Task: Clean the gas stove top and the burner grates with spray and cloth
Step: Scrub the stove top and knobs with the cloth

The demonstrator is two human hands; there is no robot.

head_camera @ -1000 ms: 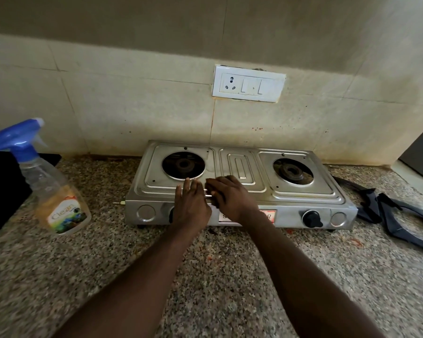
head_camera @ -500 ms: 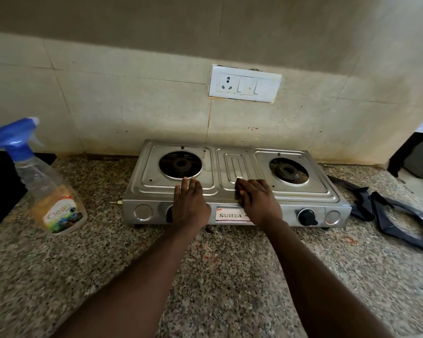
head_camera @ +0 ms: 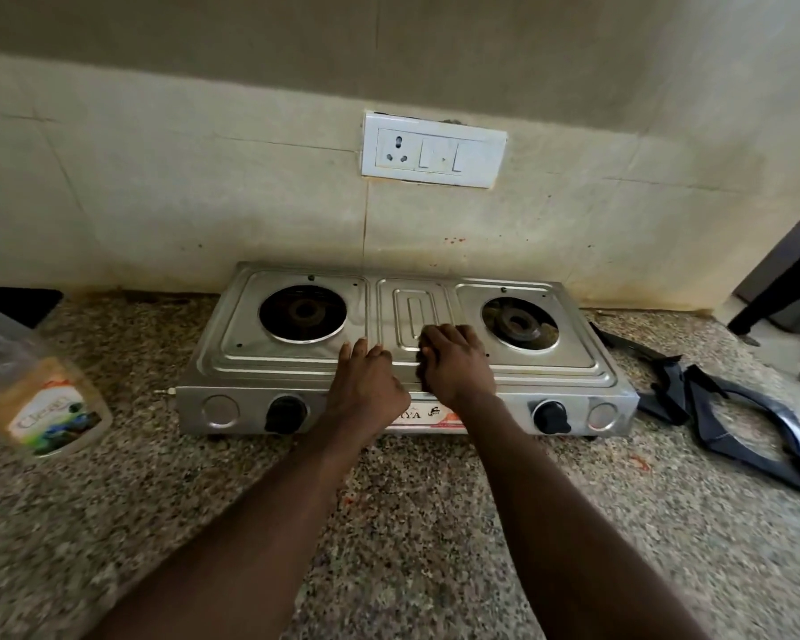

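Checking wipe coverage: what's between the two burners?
Head view: the stove top's ribbed centre panel, with the right hand on its front part.

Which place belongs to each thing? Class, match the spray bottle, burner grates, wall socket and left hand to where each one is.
Things:
1. spray bottle
2. burner grates
3. wall socket
4. left hand

Places:
A. on the wall above the stove
B. on the counter, right of the stove
C. resting on the stove's front edge
D. on the counter, left of the stove

Pairs: 1-D, 2-B, 3-A, 4-C
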